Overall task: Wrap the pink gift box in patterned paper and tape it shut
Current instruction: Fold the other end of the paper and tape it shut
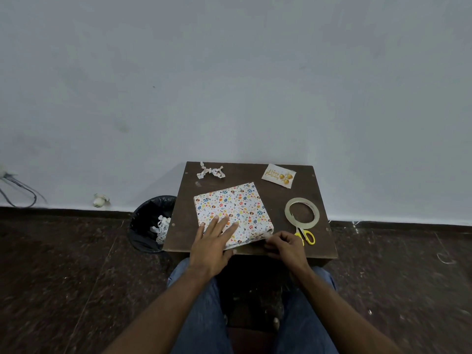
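Lying near the front edge of the dark brown wooden surface [255, 172], square box wrapped in white paper patterned with coloured eggs and hearts [233, 213], no pink showing. Pressing flat on its near left part, left hand [213, 238], grip spread. Pinching the loose paper flap at the box's near right corner, right hand [283, 245], fingers curled. Waiting just beyond that right hand toward the right edge, beige tape roll [302, 210] and yellow-handled scissors [306, 236], so likely the right hand's reach.
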A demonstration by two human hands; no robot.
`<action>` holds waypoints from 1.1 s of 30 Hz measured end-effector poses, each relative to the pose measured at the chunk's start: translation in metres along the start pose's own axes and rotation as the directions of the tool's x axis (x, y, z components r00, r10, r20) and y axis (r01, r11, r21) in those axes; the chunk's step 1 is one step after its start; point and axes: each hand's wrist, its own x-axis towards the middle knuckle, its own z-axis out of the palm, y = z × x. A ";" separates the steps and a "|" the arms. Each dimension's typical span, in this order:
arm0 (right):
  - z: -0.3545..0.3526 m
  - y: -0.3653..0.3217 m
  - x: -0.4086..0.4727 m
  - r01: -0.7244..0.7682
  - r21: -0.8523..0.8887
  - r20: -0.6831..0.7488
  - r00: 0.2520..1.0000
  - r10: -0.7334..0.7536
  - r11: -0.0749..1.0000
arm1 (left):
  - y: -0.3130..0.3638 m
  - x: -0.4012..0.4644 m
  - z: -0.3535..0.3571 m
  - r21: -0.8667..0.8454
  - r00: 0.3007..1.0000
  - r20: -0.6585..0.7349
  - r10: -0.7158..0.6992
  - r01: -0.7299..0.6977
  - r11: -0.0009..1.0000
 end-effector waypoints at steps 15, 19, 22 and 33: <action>0.010 -0.004 -0.002 0.040 0.164 0.024 0.999 -0.045 0.986 | -0.007 0.005 0.002 -0.131 0.999 -0.020 -0.032 0.029 0.991; 0.014 -0.003 0.001 0.034 0.148 -0.008 0.999 -0.033 0.988 | -0.007 0.006 0.004 -0.190 0.999 -0.032 -0.039 0.032 0.981; 0.017 -0.003 0.007 0.027 0.125 -0.034 0.999 -0.023 0.992 | -0.007 0.007 0.005 -0.210 0.999 -0.035 -0.041 0.033 0.977; 0.023 0.002 0.014 0.081 -0.096 -0.104 0.990 -0.090 0.992 | -0.009 0.007 0.007 -0.226 0.997 -0.056 -0.044 0.030 0.974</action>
